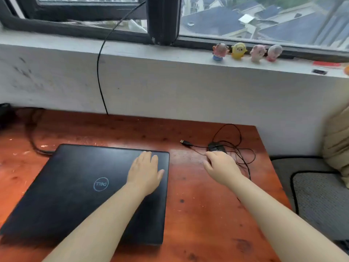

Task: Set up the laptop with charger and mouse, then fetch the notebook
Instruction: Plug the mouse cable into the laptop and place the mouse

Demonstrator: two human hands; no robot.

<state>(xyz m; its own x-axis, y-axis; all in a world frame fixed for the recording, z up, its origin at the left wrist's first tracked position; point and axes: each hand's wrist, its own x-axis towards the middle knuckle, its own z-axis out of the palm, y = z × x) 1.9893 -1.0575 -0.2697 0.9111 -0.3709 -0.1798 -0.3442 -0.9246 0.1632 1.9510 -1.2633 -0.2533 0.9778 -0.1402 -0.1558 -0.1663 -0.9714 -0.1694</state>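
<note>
A closed black Dell laptop (79,188) lies on the reddish wooden desk (198,205). My left hand (144,172) rests flat on the lid near its far right corner, fingers apart. My right hand (221,167) lies over a black wired mouse (216,147), of which only the far end shows; whether the fingers grip it I cannot tell. The mouse's thin cable (243,154) lies in loose loops to the right. Its USB plug (184,142) lies free on the desk between laptop and mouse. A thick black cable (33,142) reaches the laptop's far left corner. No notebook is in view.
A white wall and window sill rise behind the desk, with several small toy figures (247,52) on the sill. A black wire (100,76) hangs from the window down behind the desk. A grey cushioned seat (317,195) and beige fabric (338,142) stand to the right.
</note>
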